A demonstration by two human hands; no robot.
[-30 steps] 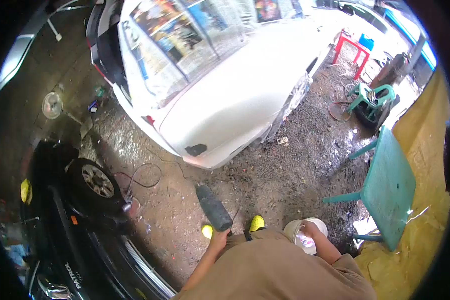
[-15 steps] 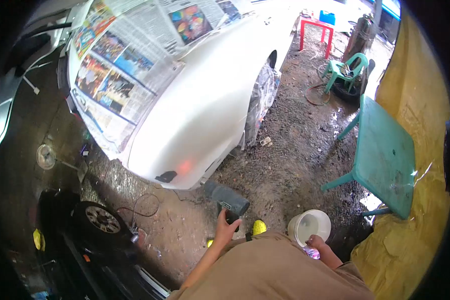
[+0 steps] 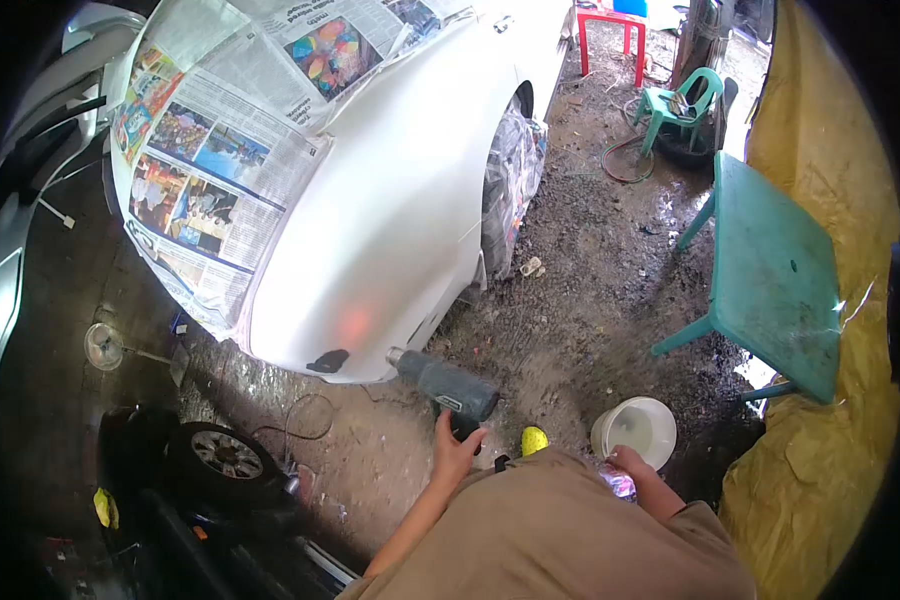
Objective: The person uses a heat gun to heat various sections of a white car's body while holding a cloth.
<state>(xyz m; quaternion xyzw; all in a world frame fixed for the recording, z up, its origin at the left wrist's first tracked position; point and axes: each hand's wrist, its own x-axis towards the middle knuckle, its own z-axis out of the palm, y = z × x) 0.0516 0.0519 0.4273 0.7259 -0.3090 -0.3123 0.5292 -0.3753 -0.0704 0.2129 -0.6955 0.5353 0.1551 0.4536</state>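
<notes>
Through the head camera I have the left hand [image 3: 453,455] wrapped around the handle of a dark heat gun [image 3: 450,388], thumb along the grip. The gun is in front of the torso, body slanting, its nozzle pointing up and to the left at the near corner of the white car [image 3: 395,240]. The tip is very near the panel; I can't tell from this angle whether it touches. A reddish glow [image 3: 353,320] shows on the paint, and a dark patch [image 3: 328,360] sits just beside it, near the panel's lower edge.

My right hand [image 3: 630,462] is closed on a shiny pinkish pack [image 3: 618,484], partly hidden by the fingers and the shirt. The hand overlaps the near rim of a white bucket [image 3: 660,410]; contact there I can't judge. One yellow shoe [image 3: 534,440] shows between the gun and the bucket. Newspaper [image 3: 210,190] covers the car's upper part.
</notes>
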